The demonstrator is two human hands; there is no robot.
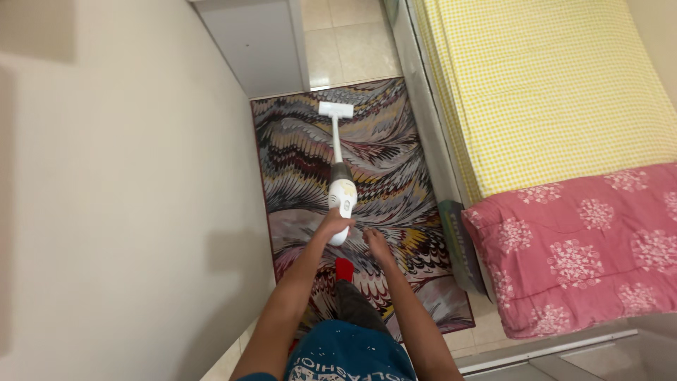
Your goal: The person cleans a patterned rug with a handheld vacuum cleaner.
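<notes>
No packages, labels, signs or screens are visible.

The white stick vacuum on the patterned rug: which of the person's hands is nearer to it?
Left. The left hand grips the handle end of the white stick vacuum on the patterned rug. The right hand hovers just beside the handle, not touching it.

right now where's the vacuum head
In the head view the white vacuum head sits at the far end of the patterned rug, near the white cabinet, left of the bed.
</notes>
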